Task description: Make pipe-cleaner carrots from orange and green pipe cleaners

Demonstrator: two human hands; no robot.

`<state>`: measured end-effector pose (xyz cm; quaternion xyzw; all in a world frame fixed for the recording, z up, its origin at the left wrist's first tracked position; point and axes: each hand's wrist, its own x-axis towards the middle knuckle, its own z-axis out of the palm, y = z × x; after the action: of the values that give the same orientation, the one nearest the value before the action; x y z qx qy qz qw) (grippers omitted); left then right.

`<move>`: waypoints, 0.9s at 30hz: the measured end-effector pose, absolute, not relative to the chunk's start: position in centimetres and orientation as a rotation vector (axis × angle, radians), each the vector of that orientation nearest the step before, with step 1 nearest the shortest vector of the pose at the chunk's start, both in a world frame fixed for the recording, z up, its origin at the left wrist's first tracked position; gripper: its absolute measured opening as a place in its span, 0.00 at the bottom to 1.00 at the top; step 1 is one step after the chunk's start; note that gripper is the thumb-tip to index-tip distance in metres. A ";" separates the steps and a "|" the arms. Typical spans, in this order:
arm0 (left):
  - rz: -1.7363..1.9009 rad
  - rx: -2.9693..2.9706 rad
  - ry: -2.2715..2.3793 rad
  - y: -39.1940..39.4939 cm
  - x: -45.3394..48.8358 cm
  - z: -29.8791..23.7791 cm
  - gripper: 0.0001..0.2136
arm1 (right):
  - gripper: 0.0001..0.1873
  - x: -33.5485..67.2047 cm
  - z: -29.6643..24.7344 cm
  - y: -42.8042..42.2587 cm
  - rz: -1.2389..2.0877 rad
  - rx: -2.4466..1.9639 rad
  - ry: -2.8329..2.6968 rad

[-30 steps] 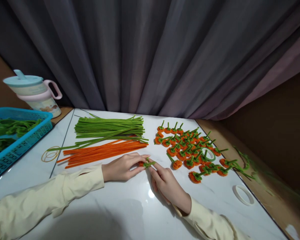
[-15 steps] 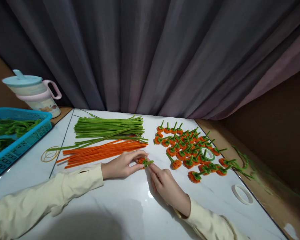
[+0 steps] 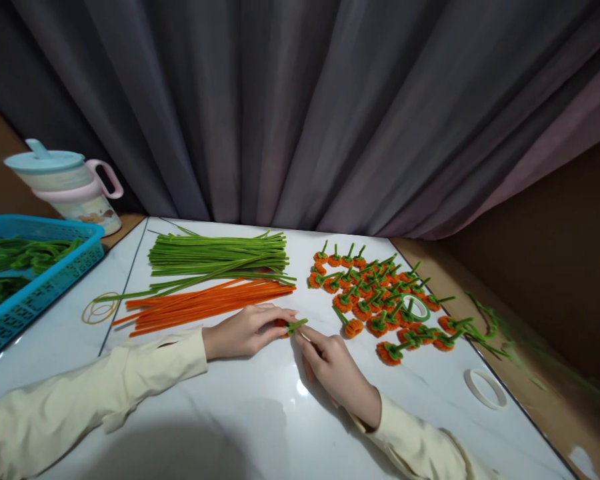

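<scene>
Between the fingertips of my left hand is a small pipe-cleaner pumpkin, orange with a green stem pointing right. The left fingers are closed around its orange body and partly cover it. My right hand pinches at the tip of the green stem, its thumb and forefinger pressed together. Just beyond the left hand lies a bundle of orange pipe cleaners, with a thicker bundle of green pipe cleaners behind it. Many similar pumpkins with green stems are spread to the right of my hands.
A green-and-white tape roll rests on the pumpkins, and a white ring lies nearer the right edge. Rubber bands sit at left. A blue basket holds green pieces, beside a lidded cup. A dark curtain hangs behind.
Within my fingers the small pumpkin has turned slightly, its stem now angled more upward and its orange body more covered. Both arms stay nearly in place.
</scene>
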<state>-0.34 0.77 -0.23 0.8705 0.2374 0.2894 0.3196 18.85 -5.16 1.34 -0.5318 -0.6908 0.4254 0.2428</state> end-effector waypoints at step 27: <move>0.977 2.128 0.848 1.2 -0.2 -0.8 0.08 | 0.29 19.1 1.1 -4.9 1.561 -1.451 -1.536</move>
<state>-0.24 1.19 -0.81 0.8096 0.3228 0.3715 0.3199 19.06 -4.93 1.13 -0.5340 -0.5656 0.5747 0.2544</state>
